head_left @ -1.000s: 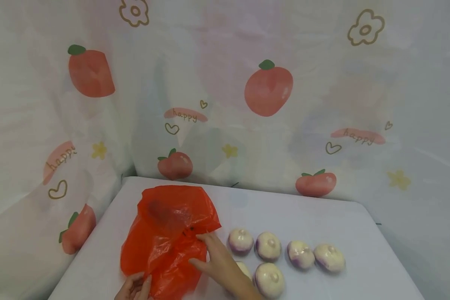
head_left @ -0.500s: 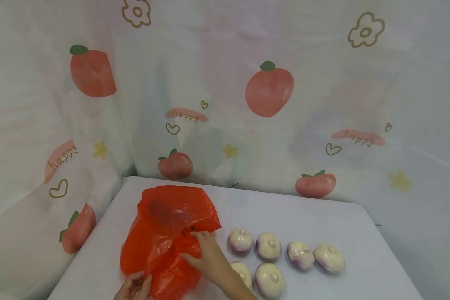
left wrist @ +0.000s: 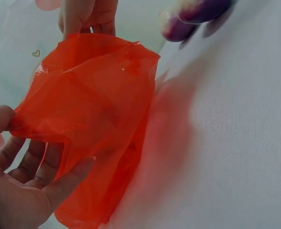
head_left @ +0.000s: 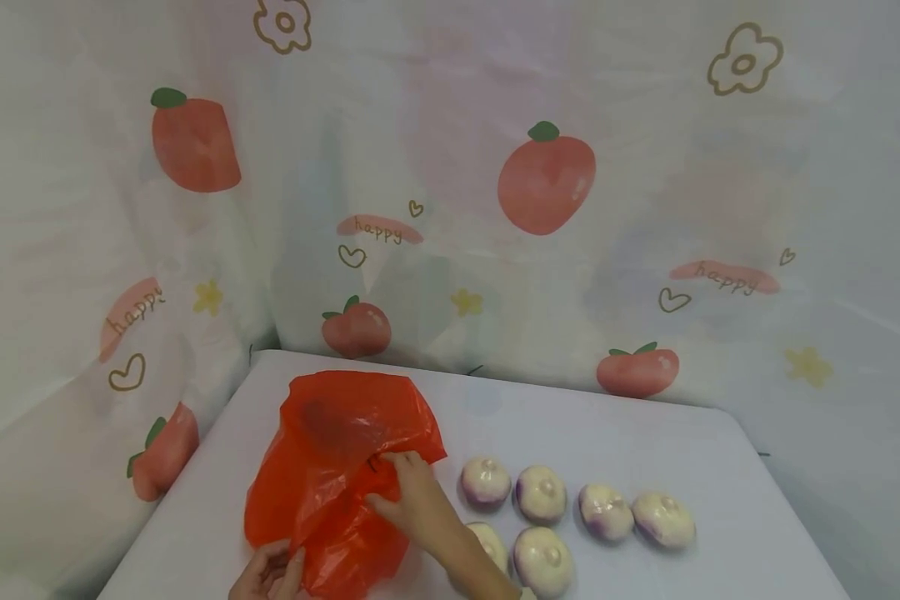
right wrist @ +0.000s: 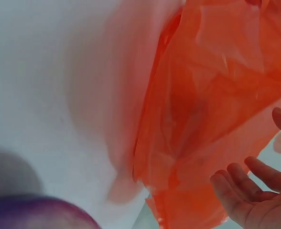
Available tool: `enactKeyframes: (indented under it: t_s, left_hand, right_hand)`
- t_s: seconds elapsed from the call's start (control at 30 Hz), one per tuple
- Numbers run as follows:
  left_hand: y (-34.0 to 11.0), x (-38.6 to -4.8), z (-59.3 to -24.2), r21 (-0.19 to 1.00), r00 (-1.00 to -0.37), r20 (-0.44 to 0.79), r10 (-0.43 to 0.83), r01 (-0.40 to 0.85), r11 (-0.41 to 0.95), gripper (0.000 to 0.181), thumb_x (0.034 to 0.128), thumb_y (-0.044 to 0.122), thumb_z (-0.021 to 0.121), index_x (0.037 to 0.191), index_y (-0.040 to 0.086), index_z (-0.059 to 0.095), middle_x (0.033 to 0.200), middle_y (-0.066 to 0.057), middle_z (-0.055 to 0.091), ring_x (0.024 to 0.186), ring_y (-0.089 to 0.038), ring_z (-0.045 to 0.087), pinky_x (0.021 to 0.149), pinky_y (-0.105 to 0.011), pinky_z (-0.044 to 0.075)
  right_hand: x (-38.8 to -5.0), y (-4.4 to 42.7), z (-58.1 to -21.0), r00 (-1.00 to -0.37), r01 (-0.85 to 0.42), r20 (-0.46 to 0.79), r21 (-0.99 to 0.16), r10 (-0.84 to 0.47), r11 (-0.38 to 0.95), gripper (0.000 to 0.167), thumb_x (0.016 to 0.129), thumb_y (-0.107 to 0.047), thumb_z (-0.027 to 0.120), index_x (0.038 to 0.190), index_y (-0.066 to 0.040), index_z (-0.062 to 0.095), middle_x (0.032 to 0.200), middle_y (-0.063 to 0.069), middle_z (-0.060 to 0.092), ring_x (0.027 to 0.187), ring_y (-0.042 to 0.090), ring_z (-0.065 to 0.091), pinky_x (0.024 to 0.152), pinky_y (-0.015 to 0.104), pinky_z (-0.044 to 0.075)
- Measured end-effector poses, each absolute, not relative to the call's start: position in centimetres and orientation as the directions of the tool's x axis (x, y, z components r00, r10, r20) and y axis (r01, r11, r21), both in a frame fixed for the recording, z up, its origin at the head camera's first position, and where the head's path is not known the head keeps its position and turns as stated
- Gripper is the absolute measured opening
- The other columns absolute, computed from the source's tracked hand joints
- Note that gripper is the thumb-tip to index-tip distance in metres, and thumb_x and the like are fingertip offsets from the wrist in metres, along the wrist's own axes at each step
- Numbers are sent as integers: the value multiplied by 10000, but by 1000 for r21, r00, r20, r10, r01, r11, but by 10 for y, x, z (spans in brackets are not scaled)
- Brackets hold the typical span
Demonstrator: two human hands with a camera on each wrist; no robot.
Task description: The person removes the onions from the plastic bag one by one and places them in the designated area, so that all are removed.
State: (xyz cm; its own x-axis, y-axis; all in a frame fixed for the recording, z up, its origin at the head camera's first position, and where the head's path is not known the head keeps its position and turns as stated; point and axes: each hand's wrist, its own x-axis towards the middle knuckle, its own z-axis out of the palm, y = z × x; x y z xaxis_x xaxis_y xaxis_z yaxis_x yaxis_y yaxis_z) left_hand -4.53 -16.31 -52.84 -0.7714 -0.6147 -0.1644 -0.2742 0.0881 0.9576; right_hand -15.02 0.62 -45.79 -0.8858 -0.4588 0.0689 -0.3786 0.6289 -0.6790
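A thin red-orange plastic bag (head_left: 345, 492) lies spread on the left of the table, with dark print near its middle. My left hand (head_left: 266, 573) pinches the near left edge of it; the left wrist view has those fingers (left wrist: 2, 117) at the bag's edge. Over the right part of the bag is my right hand (head_left: 412, 504), thumb and forefinger spread apart. In the right wrist view the right hand's fingers (right wrist: 231, 191) are gently bent in front of the plastic, gripping nothing visible. A dark patch shows through the bag's far part; its cause is unclear.
Several round white-and-purple vegetables, turnip-like (head_left: 542, 493), stand in two rows right of the bag. My right forearm partly covers one near-row vegetable (head_left: 489, 542). Behind the white-covered table (head_left: 645, 442) hangs a fruit-printed cloth (head_left: 450, 125).
My right hand has moved a little left and away from me over the bag. The left hand keeps its hold on the edge. The vegetables stay put.
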Motion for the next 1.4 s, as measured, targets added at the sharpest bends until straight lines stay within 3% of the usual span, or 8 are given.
enactKeyframes:
  t_s: [0.4, 0.7, 0.93, 1.2, 1.4]
  left_hand:
    - [-164, -45, -538, 945, -748, -174, -641, -310, 106, 246, 884, 118, 655, 1070, -33, 597, 888, -150, 618, 726, -237, 610, 568, -269, 519]
    - [-166, -44, -539, 947, -760, -186, -623, -308, 93, 278, 888, 126, 649, 1094, -50, 585, 914, -167, 615, 742, -241, 613, 569, -271, 527]
    - [-165, -44, -539, 956, -759, -176, -627, -284, 76, 249, 879, 108, 648, 1069, -45, 600, 879, -149, 615, 720, -220, 617, 568, -266, 524]
    - [-166, -44, -538, 956, -758, -192, -623, -288, 57, 258, 885, 110, 641, 1082, -51, 594, 885, -144, 617, 726, -217, 622, 568, -266, 525]
    - [-165, -44, -535, 958, -752, -155, -640, -273, 89, 243, 875, 92, 646, 1061, -58, 607, 867, -135, 623, 707, -183, 619, 560, -259, 519]
  right_hand:
    - [-166, -9, -455, -876, -340, -1, -708, -482, 619, 530, 815, -258, 747, 1274, -97, 535, 1147, 41, 532, 1009, 167, 501, 840, 368, 497]
    - [-171, -19, -462, -857, -392, 14, -665, -515, 635, 471, 816, -244, 739, 1225, -115, 544, 1037, -8, 539, 931, 124, 496, 783, 285, 507]
    - [-174, -24, -465, -856, -381, 7, -684, -517, 622, 477, 815, -210, 747, 1238, -160, 533, 1029, -61, 554, 933, 105, 490, 822, 278, 490]
    - [-179, -25, -469, -851, -365, 37, -759, -523, 540, 366, 815, -188, 752, 1120, -260, 563, 903, -155, 564, 801, 62, 543, 707, 174, 479]
    - [-181, -30, -471, -850, -357, 33, -770, -526, 528, 300, 827, -190, 738, 1079, -254, 589, 844, -153, 577, 723, 43, 559, 670, 182, 484]
